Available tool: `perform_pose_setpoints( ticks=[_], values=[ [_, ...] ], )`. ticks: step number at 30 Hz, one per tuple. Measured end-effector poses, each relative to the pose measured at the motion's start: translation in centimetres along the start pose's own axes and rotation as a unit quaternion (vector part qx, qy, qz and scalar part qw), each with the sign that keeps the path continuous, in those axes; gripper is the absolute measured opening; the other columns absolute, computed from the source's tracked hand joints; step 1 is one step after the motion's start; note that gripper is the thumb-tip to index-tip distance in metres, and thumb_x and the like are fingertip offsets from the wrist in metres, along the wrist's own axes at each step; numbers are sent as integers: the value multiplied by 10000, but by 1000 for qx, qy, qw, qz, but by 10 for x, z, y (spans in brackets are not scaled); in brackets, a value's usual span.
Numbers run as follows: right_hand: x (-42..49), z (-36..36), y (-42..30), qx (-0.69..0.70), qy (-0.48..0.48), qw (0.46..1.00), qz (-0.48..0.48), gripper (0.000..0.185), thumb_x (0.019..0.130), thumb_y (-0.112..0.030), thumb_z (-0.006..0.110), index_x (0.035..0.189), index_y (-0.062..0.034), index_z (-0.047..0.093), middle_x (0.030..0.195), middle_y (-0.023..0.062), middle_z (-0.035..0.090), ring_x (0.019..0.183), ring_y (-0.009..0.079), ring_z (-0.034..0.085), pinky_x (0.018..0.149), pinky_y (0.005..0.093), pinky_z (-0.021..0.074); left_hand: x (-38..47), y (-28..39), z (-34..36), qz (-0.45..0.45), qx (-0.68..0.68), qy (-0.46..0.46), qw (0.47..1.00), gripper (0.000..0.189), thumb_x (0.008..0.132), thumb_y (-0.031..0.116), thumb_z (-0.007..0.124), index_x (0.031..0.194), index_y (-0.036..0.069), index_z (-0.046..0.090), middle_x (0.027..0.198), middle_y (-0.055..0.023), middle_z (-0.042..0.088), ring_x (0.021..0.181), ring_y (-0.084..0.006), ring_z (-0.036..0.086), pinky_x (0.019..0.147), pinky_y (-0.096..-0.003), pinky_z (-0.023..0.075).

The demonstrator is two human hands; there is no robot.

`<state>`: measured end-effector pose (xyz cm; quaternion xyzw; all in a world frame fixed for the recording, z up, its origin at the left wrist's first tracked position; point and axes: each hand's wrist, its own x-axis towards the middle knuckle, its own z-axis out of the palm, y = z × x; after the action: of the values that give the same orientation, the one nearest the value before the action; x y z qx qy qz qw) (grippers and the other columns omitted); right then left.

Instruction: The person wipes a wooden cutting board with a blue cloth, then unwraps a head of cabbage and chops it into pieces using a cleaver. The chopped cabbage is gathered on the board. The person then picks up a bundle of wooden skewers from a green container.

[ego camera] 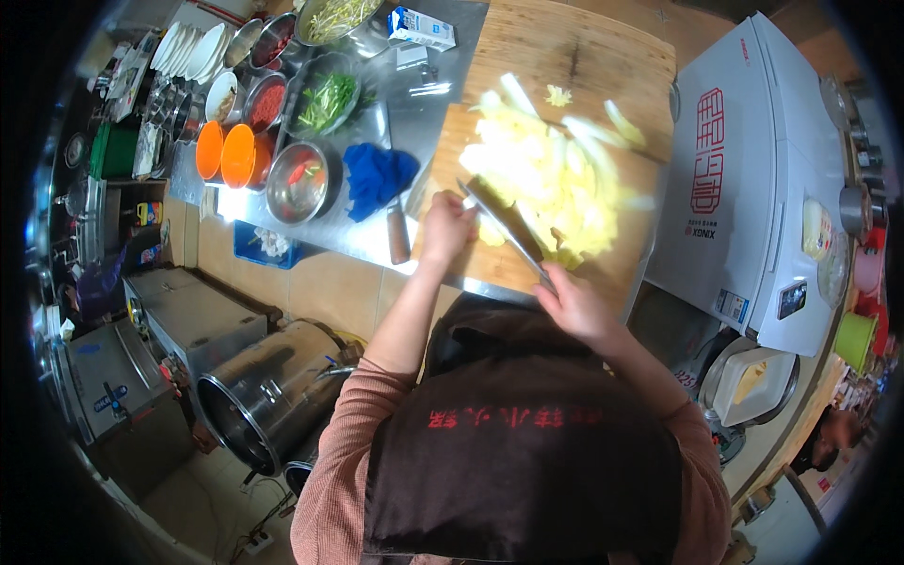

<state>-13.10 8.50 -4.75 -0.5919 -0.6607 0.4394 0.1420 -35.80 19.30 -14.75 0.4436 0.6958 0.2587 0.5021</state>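
My right hand [575,300] grips the handle of a broad kitchen knife [503,224], whose blade slants up and left over a wooden cutting board [628,244]. Close to the blade's far end is my left hand [449,226], fingers drawn together around a small pale vegetable piece [468,203] at their tips. A heap of cut pale-yellow leaf vegetable, apparently napa cabbage [565,176], spreads over the board beyond the knife. Glare washes out much of the heap. Longer white strips [519,95] lie at its far edge.
Left of the board, a blue cloth [378,180] and another wooden-handled knife [397,233] lie on the steel table [339,236]. Nearby stand a steel bowl [298,182], orange containers [239,155] and a bowl of greens [325,99]. A white fridge [727,176] borders the right side.
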Motion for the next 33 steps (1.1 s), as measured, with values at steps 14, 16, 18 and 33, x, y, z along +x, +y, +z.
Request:
perform_pose_setpoints(
  ticks=[14, 16, 18, 33],
  values=[
    [47, 30, 23, 2, 22, 998, -57, 308, 937, -243, 574, 1141, -41, 464, 739, 209, 615, 687, 416, 619, 585, 499, 474, 0, -8, -2, 57, 104, 6, 993, 243, 854, 114, 694, 993, 2, 529, 815, -97, 649, 708, -176, 660, 623, -303, 535],
    [24, 11, 39, 44, -7, 999, 22, 358, 942, -272, 581, 1190, -43, 463, 782, 205, 628, 718, 409, 622, 612, 477, 470, -2, 5, -10, 85, 137, -17, 987, 309, 842, 209, 721, 1004, 5, 554, 811, -105, 639, 727, -220, 640, 674, -332, 531],
    [-4, -8, 46, 83, 13, 996, 22, 379, 937, -289, 592, 1200, -49, 462, 815, 209, 634, 750, 412, 626, 631, 468, 479, -1, 28, -11, 101, 166, 6, 981, 312, 852, 269, 726, 966, 8, 599, 816, -91, 645, 739, -203, 626, 691, -327, 521],
    [19, 13, 30, 120, -192, 974, -19, 333, 955, -365, 499, 1098, -67, 456, 821, 246, 630, 802, 436, 620, 701, 521, 474, 132, 199, 209, 330, 445, -78, 829, 537, 850, 439, 676, 1010, -67, 598, 880, -226, 688, 855, -351, 679, 772, -407, 532]
  ],
)
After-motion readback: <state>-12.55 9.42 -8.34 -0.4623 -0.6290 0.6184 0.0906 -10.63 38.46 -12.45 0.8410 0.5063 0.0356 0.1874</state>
